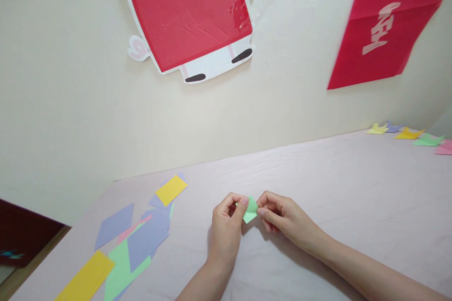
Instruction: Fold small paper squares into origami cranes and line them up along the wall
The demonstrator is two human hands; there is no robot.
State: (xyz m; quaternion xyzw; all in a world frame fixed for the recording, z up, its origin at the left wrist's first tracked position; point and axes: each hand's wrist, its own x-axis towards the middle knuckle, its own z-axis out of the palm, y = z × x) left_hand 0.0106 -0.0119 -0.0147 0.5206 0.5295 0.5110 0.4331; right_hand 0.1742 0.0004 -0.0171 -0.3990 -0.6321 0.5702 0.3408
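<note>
A small folded piece of light green paper (pixel 251 211) is held between my two hands, a little above the pale cloth surface. My left hand (pixel 228 225) pinches its left side, thumb on top. At the paper's right edge, the thumb and fingertips of my right hand (pixel 282 214) are closed on it. A crease crosses the paper's face. Parts of it are hidden behind my fingers.
Loose yellow, purple, green and pink paper sheets (pixel 148 240) lie overlapping at left. Several folded paper figures (pixel 408 133) stand along the far right edge. Behind the pale cloth surface (pixel 318 174) rises a wall (pixel 282 103) with red decorations (pixel 194 9).
</note>
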